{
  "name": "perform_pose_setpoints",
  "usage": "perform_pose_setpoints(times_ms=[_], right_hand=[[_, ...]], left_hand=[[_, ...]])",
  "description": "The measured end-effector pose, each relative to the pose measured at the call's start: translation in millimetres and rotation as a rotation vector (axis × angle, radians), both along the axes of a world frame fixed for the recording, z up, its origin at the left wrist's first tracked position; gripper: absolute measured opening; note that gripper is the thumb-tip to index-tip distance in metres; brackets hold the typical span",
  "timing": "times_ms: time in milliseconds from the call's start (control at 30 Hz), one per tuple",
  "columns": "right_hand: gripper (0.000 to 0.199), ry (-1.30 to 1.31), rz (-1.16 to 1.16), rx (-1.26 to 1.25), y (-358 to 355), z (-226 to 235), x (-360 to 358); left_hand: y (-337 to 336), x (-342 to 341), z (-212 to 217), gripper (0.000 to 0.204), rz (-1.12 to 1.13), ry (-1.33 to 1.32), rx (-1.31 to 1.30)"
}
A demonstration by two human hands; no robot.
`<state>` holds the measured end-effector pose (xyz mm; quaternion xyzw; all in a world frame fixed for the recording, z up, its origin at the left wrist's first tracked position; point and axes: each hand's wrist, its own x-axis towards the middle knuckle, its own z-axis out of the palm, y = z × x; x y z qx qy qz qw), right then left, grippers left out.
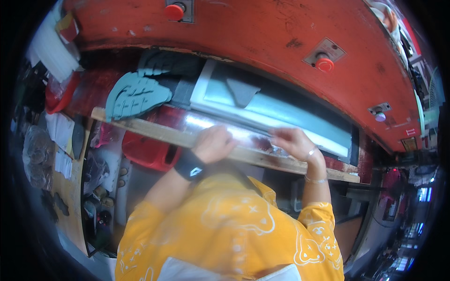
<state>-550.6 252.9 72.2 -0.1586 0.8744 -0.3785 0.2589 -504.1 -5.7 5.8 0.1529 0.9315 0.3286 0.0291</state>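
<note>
My left hand, with a black band at the wrist, hovers over or rests at the wooden front rail; its fingers are curled and blurred. My right hand has its fingertips pinched together at the dark front edge of the sheet stack; what they hold is hidden. The stack shows a pale blue-green sheet over a white board. A small grey piece lies on the sheet. Left of the stack sit cut teal foam pieces with slots, partly overlapping the rail.
A large red machine beam with red push buttons spans the far side. The wooden rail edges the bed. A red plastic chair stands below it. Papers and plastic bags lie on a wooden table at left.
</note>
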Motion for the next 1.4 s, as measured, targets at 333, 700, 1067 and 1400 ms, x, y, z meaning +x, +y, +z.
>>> perform_pose_setpoints(times_ms=[333,700,1067,1400], right_hand=[[0.084,0.700,-0.223,0.239,-143,-49,-96],[0.071,0.040,-0.442,-0.998,-59,-44,-106],[0.051,0.813,-0.350,0.211,-38,-56,-100],[0.059,0.675,-0.351,0.034,-12,-61,-87]], left_hand=[[-10,-120,-5,0.080,0.341,0.308,0.774],[-5,-116,-7,0.069,0.194,0.156,-0.122],[2,-117,-8,0.070,0.210,0.231,-0.195],[4,-112,-2,0.059,0.204,0.273,-0.124]])
